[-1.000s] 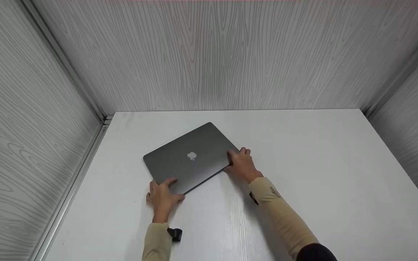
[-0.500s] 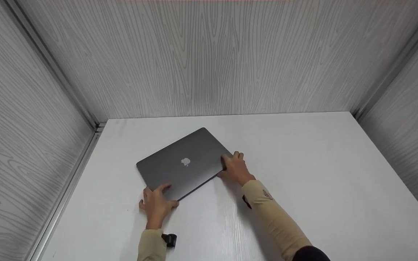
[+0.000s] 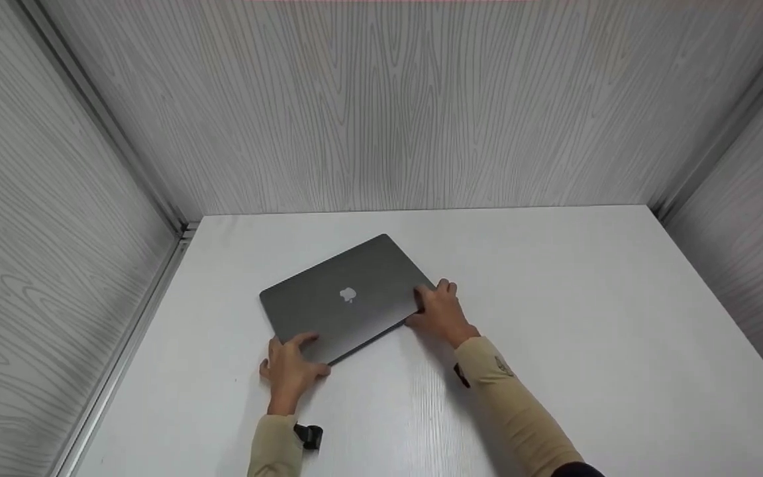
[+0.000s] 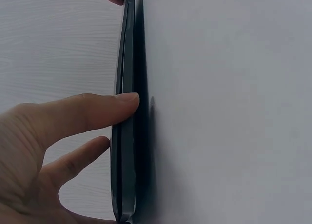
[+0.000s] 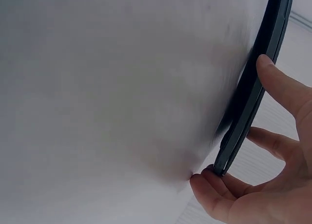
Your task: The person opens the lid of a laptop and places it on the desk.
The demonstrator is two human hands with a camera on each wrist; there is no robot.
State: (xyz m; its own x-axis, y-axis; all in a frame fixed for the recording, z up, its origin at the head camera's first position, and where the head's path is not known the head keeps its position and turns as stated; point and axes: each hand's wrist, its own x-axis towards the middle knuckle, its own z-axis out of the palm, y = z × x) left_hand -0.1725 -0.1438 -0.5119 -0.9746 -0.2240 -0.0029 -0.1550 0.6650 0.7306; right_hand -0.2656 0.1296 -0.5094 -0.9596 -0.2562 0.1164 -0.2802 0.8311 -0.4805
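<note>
In the head view a closed dark grey laptop [image 3: 361,291] with a pale apple logo lies at an angle on the white table, its right side farther back. My left hand [image 3: 289,371] grips its near left corner, thumb on the front edge, one finger over the lid, other fingers along the left side. At the near right corner my right hand [image 3: 441,310] holds the laptop. The left wrist view shows the left thumb [image 4: 97,112] across the thin front edge. The right wrist view shows the right thumb [image 5: 282,85] on that edge, with fingertips around the corner.
The white table [image 3: 587,318] reaches a wood-grain back panel [image 3: 381,106]. Grained side panels stand at left [image 3: 44,232] and right [image 3: 746,218]. A metal rail [image 3: 123,344] runs along the table's left edge. Dark wrist devices [image 3: 310,437] show at the sleeves.
The head view has shifted slightly. Both hands keep their hold, and the laptop stays at nearly the same place and angle on the table.
</note>
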